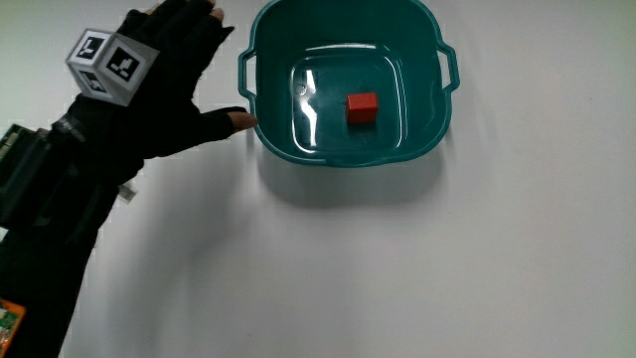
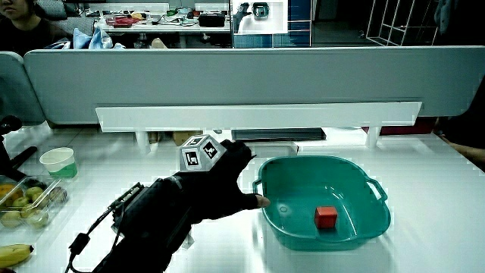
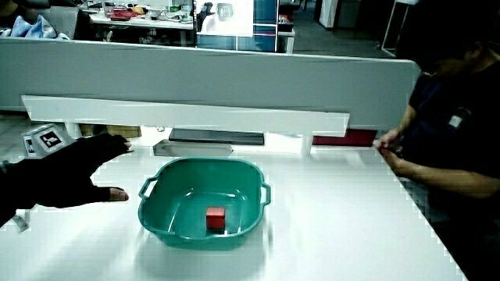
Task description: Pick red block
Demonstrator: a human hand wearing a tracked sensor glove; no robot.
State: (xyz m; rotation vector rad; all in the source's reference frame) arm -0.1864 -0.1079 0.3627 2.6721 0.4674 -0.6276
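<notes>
A small red block (image 1: 362, 108) is seen lying inside a glossy teal plastic basin (image 1: 268, 149) with rounded corners. The hand (image 1: 164, 85) is held just beside the basin's rim, fingers spread, nothing grasped. The white table (image 1: 417, 268) is smooth and matte.

Table (image 1: 447, 268): white, plain top. Directly on it: teal basin (image 1: 437, 124) with two handles; paper cup (image 2: 59, 162) near the table's edge; clear tray of fruit (image 2: 26, 201) and a banana (image 2: 15, 251), both nearer the person than the cup.
</notes>
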